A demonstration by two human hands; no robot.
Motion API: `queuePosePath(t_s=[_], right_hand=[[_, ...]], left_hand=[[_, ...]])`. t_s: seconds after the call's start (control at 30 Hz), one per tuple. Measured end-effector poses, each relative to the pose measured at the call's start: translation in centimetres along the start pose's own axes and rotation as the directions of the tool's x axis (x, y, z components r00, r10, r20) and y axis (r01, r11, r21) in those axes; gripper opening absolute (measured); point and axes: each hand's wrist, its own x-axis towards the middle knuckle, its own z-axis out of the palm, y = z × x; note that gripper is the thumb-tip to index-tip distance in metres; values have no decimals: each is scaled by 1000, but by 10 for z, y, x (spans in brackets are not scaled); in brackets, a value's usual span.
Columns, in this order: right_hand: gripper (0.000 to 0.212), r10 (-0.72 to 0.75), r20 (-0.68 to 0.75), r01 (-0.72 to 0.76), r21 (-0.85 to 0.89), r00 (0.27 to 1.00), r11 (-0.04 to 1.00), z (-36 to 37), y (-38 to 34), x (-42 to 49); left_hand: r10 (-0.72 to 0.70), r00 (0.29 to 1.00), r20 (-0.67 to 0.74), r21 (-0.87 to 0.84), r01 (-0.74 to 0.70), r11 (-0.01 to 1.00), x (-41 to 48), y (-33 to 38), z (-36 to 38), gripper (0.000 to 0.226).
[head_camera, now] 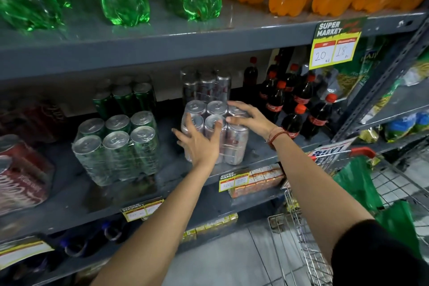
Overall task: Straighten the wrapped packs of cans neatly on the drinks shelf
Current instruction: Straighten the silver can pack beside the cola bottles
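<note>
A black sleeve [376,260] is seen nearest, on the right arm. The right hand [249,118] is curled over the top right cans of the silver pack [236,144], gripping it. The left hand [200,145] is spread flat against the pack's front left, its thumb laid on a can top. The pack is stood near the front edge of the drinks shelf [171,169]. A green pack [116,148] is set to its left, cola bottles [299,100] to its right, and another silver pack [205,86] behind.

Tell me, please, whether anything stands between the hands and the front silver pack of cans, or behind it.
Nothing visible does. The left hand and right hand both rest on the silver pack. A second silver pack stands directly behind it; the gap is hidden.
</note>
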Motion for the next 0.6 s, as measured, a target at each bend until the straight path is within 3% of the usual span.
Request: queuePosePath(t_s=[0.1, 0.17, 0.33, 0.43, 0.53, 0.6], right_hand=[[56, -2, -137, 15, 92, 991, 996, 8, 11, -9], [59, 23, -269, 12, 127, 963, 992, 22, 10, -22], [79, 108, -611, -90, 60, 784, 994, 85, -8, -51], [75, 148, -653, -174, 26, 743, 984, 116, -24, -62], [74, 145, -666, -134, 68, 732, 989, 112, -21, -64], [65, 130, -690, -12, 172, 712, 985, 91, -17, -58]], left_hand=[[52, 997, 49, -46, -50, 998, 12, -1, -6, 78], [104, 982, 155, -61, -96, 994, 33, -3, -15, 74], [93, 891, 444, -55, -76, 996, 86, 5, -26, 65], [83, 851, 519, -110, -29, 993, 98, 13, -26, 52], [28, 889, 457, -287, 118, 951, 94, 18, -28, 24], [0, 973, 231, -414, 98, 905, 77, 14, -28, 23]])
